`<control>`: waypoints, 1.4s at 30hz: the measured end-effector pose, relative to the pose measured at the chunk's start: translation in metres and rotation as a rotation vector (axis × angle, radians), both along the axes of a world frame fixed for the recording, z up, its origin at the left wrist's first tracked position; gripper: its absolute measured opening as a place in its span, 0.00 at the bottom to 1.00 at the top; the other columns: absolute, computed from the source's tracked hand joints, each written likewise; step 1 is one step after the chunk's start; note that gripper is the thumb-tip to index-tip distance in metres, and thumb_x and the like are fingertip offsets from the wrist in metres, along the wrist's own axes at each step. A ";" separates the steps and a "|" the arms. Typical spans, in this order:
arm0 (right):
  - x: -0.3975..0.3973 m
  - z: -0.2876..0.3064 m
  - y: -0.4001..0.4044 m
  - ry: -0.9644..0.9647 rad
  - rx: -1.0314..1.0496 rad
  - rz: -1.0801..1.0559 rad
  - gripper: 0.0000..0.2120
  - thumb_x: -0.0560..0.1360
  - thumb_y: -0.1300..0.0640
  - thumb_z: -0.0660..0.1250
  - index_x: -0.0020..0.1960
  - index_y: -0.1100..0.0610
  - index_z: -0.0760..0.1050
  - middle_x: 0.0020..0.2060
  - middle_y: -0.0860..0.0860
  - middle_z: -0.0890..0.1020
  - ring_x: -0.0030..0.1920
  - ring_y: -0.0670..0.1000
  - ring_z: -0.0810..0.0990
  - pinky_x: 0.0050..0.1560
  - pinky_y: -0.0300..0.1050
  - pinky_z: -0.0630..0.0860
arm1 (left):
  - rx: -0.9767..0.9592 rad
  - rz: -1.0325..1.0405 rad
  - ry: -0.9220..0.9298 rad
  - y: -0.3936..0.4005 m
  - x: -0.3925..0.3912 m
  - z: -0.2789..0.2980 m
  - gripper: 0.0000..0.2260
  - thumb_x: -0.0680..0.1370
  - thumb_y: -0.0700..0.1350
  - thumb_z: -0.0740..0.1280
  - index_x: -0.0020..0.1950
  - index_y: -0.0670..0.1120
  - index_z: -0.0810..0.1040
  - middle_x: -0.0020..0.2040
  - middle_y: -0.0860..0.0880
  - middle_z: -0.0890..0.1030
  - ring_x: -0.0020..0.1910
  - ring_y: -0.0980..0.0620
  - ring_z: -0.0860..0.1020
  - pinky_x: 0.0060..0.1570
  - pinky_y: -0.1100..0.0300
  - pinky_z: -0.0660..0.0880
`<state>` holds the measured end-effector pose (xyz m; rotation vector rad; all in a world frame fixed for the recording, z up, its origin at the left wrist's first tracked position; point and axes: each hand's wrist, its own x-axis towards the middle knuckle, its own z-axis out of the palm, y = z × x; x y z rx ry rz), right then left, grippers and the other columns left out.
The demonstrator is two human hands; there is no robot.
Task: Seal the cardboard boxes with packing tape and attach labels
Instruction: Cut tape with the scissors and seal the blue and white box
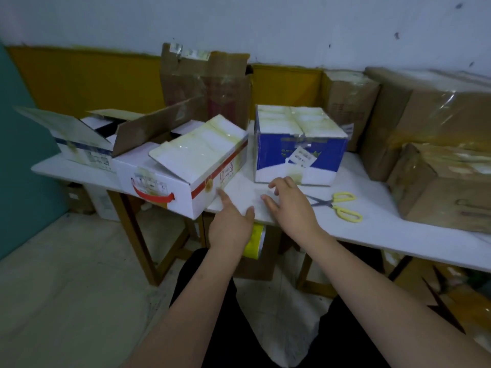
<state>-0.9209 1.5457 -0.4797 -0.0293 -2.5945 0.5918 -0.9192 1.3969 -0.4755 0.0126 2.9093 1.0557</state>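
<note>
Two hands reach over the table [385, 235], fingers loose and empty: the left hand [230, 221] touches the white box [170, 179], the right hand [291, 205] hovers before the blue box [300, 152]. Right of it lie scissors [337, 205]; brown boxes [435, 155] crowd beyond.

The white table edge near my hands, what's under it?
Under the white table a yellow tape roll shows beside the left hand, partly covered by it. Behind it sits brown cardboard, mostly hidden.

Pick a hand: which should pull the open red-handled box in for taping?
Left, probably. The left hand already has a fingertip at the red-handled box, while the right hand rests on the table nearer the scissors.
</note>
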 end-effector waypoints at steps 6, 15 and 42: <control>-0.002 0.055 0.056 0.362 0.051 -0.177 0.11 0.82 0.51 0.61 0.57 0.56 0.77 0.52 0.53 0.74 0.51 0.54 0.75 0.44 0.46 0.69 | -0.202 -0.079 0.326 0.010 0.007 0.077 0.24 0.84 0.56 0.56 0.78 0.49 0.61 0.66 0.46 0.77 0.62 0.47 0.77 0.49 0.55 0.74; -0.072 0.087 0.109 0.258 0.326 -0.061 0.22 0.81 0.40 0.54 0.61 0.48 0.81 0.58 0.48 0.83 0.58 0.56 0.79 0.55 0.52 0.69 | -0.048 -0.201 0.751 0.080 -0.090 0.113 0.16 0.84 0.49 0.56 0.67 0.52 0.78 0.59 0.49 0.80 0.52 0.47 0.80 0.45 0.52 0.75; -0.073 0.100 0.117 0.090 0.066 -0.334 0.32 0.75 0.29 0.56 0.70 0.48 0.73 0.71 0.48 0.73 0.69 0.55 0.70 0.67 0.53 0.65 | 0.891 -0.186 0.030 0.081 -0.143 0.086 0.19 0.80 0.51 0.70 0.70 0.52 0.72 0.60 0.49 0.82 0.50 0.48 0.84 0.44 0.53 0.83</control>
